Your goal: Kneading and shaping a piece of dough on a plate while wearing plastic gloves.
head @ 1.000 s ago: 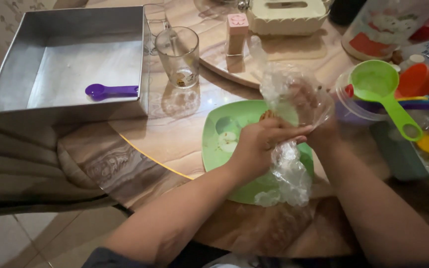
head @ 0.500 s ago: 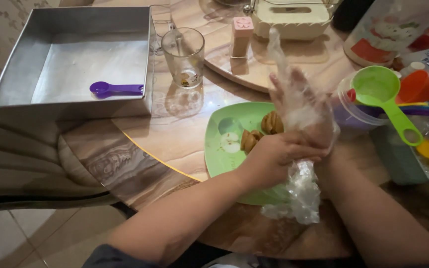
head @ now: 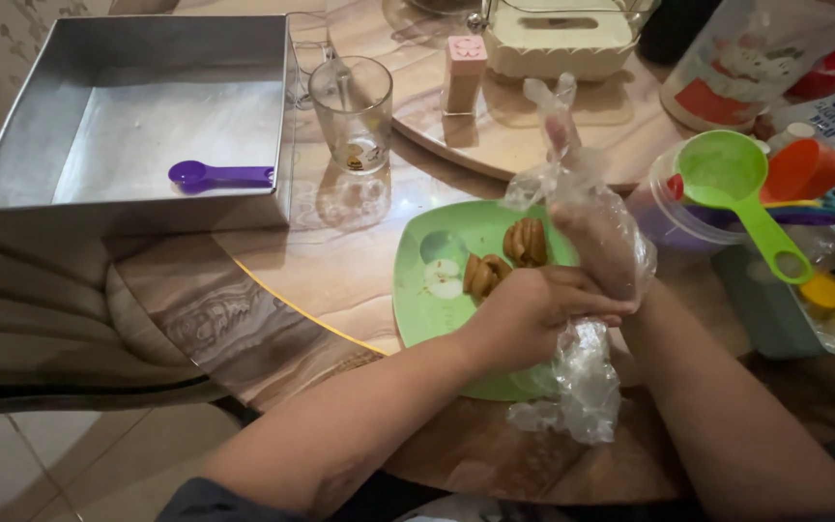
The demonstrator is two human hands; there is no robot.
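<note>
A: Plastic bag (head: pixel 591 232) over right hand (head: pixel 599 244), long axis 12 to 6, above green plate (head: pixel 427 314) on counter (head: pixel 340 261).
B: Left hand (head: pixel 533 314) fingers (head: pixel 599 311) clamp bag's cuff; right fingers hidden, can't tell. Cookies (head: pixel 504 259) at 10.

I see square metal baking tray (head: pixel 41 116) far left, purple plastic spoon (head: pixel 219 176) in it; clear drinking glass (head: pixel 351 111) just right; green plastic plate (head: pixel 427 319) nearer, brown biscuits (head: pixel 504 256) on it.
</note>
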